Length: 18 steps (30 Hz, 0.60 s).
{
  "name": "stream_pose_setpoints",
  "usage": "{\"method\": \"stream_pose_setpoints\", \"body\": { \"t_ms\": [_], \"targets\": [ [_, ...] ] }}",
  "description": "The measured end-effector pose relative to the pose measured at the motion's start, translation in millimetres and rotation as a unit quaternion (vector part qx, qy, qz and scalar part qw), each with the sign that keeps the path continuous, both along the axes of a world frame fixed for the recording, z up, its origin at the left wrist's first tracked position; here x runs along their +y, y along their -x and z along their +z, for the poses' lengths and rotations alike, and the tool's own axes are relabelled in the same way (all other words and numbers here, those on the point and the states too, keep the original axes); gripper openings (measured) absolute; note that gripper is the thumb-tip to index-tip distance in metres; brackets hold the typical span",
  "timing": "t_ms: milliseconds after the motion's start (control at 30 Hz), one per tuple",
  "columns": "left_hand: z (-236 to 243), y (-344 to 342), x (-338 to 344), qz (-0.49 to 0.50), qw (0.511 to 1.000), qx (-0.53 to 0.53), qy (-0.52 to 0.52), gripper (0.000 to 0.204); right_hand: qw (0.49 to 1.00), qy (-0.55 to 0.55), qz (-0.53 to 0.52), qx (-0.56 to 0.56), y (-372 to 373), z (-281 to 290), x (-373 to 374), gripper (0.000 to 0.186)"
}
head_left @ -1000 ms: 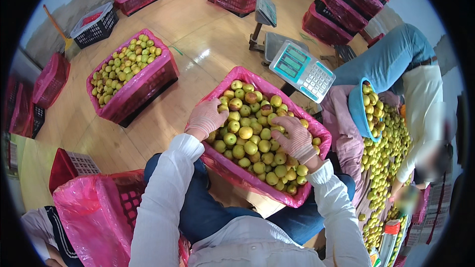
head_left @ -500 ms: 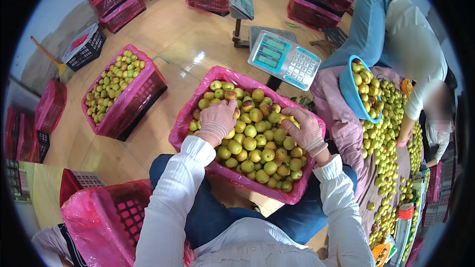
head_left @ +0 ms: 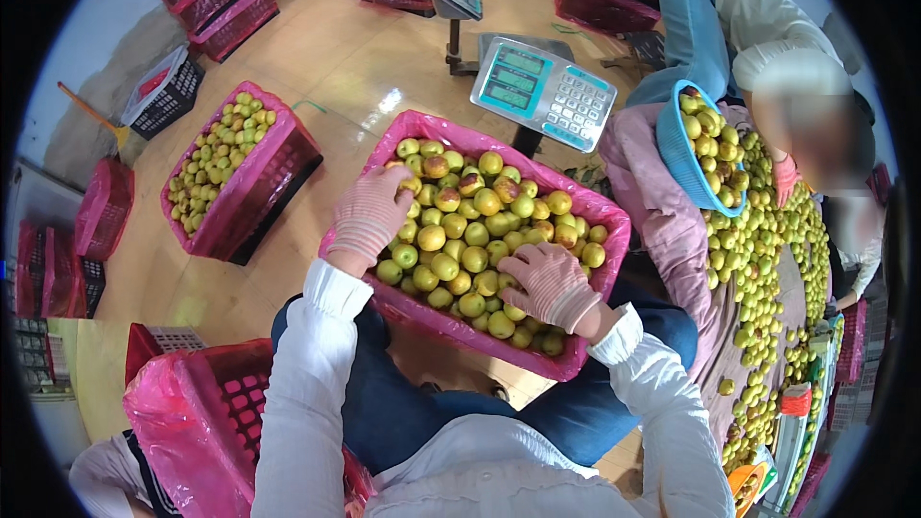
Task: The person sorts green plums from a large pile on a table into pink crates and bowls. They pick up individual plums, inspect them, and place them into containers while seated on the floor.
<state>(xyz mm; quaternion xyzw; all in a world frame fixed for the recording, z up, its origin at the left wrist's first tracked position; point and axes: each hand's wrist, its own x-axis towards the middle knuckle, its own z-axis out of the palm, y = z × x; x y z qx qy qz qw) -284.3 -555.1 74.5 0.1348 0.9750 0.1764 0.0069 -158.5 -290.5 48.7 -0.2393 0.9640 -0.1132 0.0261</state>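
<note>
A crate lined with pink plastic (head_left: 597, 290) in front of me holds several round yellow-green fruits (head_left: 472, 259), some blotched brown. My left hand (head_left: 374, 216), in a striped glove, is at the crate's upper-left side, fingers curled at the fruits; what they hold, if anything, is hidden. My right hand (head_left: 556, 293), gloved too, rests on fruit at the lower right, fingers apart. Just beyond the crate stands a grey digital scale (head_left: 542, 94).
Another fruit crate (head_left: 269, 201) stands left; an empty-looking pink-lined crate (head_left: 192, 417) is by my left leg. At right a person (head_left: 787, 29) in pink gloves bends over fruit spread on cloth (head_left: 652, 221), beside a blue basket (head_left: 696, 173). Stacked crates (head_left: 604, 0) line the back.
My left hand has moved from the crate's middle-left out to its upper-left side. My right hand has moved down and leftward over the fruit. The person at right has reached farther back.
</note>
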Motion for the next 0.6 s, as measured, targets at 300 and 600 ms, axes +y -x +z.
{"method": "stream_pose_setpoints", "body": {
  "t_ms": [300,600],
  "targets": [
    [-15.8,-60.1,4.7,-0.195,0.972,-0.076,-0.103,0.024,0.989,0.119,0.042,-0.083,-5.4,-6.4,7.2,0.044],
    [-12.2,-87.6,48.7,-0.123,0.676,-0.522,-0.504,0.063,0.883,0.436,-0.016,-0.171,-11.3,25.2,2.9,0.052]
  ]
}}
